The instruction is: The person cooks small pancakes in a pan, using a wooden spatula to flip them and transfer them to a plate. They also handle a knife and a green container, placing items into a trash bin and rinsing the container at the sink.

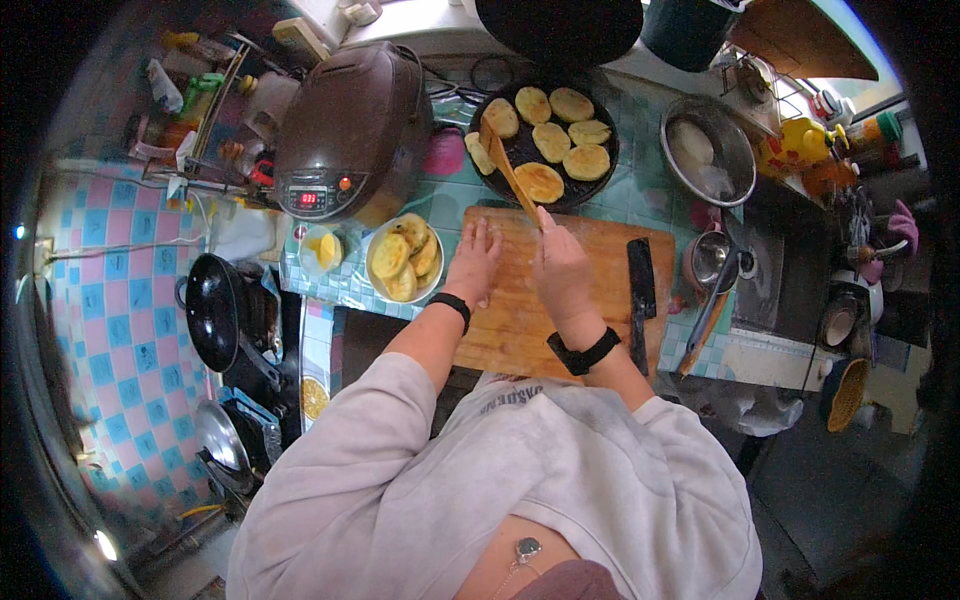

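Observation:
My right hand [561, 262] is closed around the handle of a wooden spatula [511, 172], whose blade lies over the left side of a round black electric griddle [510, 196]. Several browned flatbreads [538, 182] lie in the griddle; one pale flatbread [480, 154] is tilted at its left rim beside the blade. My left hand [474, 262] rests with fingers spread on the left edge of a wooden cutting board [517, 337], holding nothing. Left of it, a white bowl [373, 281] holds several flatbreads. A black cleaver [641, 300] lies on the board's right side.
A brown rice cooker [349, 127] stands at the back left, near a small bowl with a yellow piece [327, 250]. The griddle's raised black lid [559, 30] is behind. To the right are a metal basin [709, 150], a small pot [709, 259] and a long-handled utensil [709, 307].

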A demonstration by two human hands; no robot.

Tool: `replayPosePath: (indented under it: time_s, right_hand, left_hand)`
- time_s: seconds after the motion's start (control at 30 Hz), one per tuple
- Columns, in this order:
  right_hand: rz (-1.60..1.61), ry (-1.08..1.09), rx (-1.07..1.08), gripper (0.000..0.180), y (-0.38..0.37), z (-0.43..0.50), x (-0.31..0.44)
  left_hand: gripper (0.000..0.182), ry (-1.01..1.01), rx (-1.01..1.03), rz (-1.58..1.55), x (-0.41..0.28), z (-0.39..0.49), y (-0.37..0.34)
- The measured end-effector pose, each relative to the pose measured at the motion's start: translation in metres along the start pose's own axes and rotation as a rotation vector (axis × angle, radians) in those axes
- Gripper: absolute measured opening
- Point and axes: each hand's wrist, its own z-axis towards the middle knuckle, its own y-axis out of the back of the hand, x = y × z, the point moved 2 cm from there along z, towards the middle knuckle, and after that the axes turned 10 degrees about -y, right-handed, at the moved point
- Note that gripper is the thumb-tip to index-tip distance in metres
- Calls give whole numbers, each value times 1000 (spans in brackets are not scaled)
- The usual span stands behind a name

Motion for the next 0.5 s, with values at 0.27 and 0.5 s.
replayPosePath:
  time_s: [0.27,0.5]
  right_hand:
    - [-14,51,50,52,4,-5,7]
    - [8,67,13,49,-3,-11,10]
  left_hand:
    - [131,-72,9,197,-1,-1,4]
    - [120,-89,56,413,-2,2,-4]
